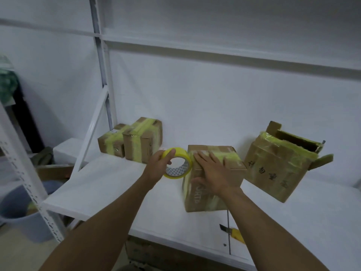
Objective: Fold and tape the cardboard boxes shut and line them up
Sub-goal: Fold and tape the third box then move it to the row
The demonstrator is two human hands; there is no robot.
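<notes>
The box (203,200) stands on the white shelf (109,184), near its front edge, with its flaps folded down and yellow-green tape (231,157) running across its top and down its near left corner. The right hand (212,171) lies flat on the box's top, fingers straight and spread, with the thumb down on the front face.

Touching the box's upper left edge is the roll (185,156) of yellow tape, held upright on edge. The left hand (159,163) grips it from the left, fingers curled over the rim (the patterned inner core faces the camera). Whether a strip runs from the roll onto the box is too blurred to tell.

Behind the box and to its left, against the wall, two taped boxes (143,141) sit touching side by side, both wrapped in the same tape. Just to the right of the box stands an open box (273,169), larger, tilted, its top flaps up and dark characters on its front face; the two are close, but I cannot tell if they touch.

In front of the box, by the right forearm, a yellow knife (235,232) lies on the shelf with its blade out. Far left of the box and below shelf level stands a grey bucket (19,218).
</notes>
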